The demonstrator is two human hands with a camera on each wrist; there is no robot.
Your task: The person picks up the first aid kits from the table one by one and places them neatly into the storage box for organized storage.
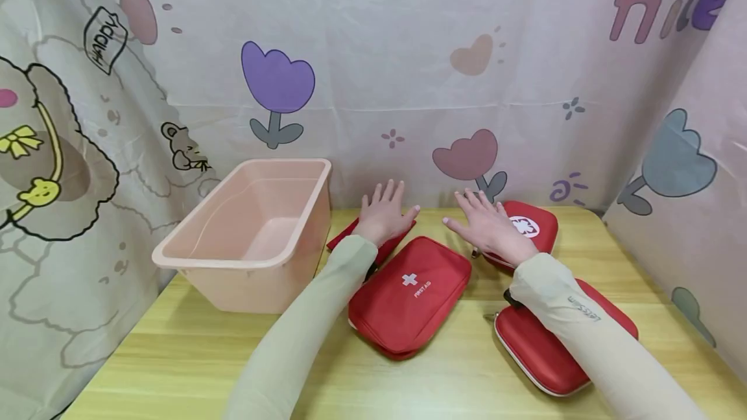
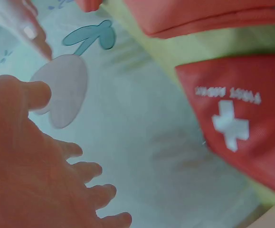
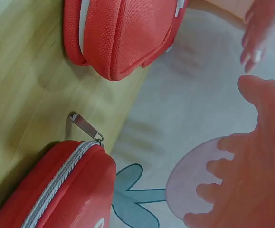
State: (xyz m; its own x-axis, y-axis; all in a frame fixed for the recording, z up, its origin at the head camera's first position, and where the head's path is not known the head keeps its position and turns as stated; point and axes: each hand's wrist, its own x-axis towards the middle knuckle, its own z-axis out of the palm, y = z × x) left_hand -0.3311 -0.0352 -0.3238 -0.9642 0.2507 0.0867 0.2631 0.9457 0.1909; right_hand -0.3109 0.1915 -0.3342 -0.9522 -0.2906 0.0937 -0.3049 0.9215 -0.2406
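Observation:
Both hands reach forward over the table with fingers spread and hold nothing. In the head view my left hand (image 1: pixel 383 214) hovers over a small flat red first aid pouch (image 1: pixel 392 246), partly hidden by the hand and sleeve; its white cross shows in the left wrist view. Nearer lies a larger red first aid bag (image 1: pixel 412 303) with a white cross. My right hand (image 1: pixel 493 231) is in front of a red zip case (image 1: pixel 543 222) with a round white emblem. Beneath the right forearm lies another red case (image 1: pixel 545 349) with white piping, partly covered by the sleeve.
A pale pink plastic tub (image 1: pixel 245 258) stands at the left of the wooden table (image 1: pixel 192 349), left of the bags. Behind and at both sides hangs a printed curtain (image 1: pixel 373 76) with flowers and hearts, close to the table's back edge.

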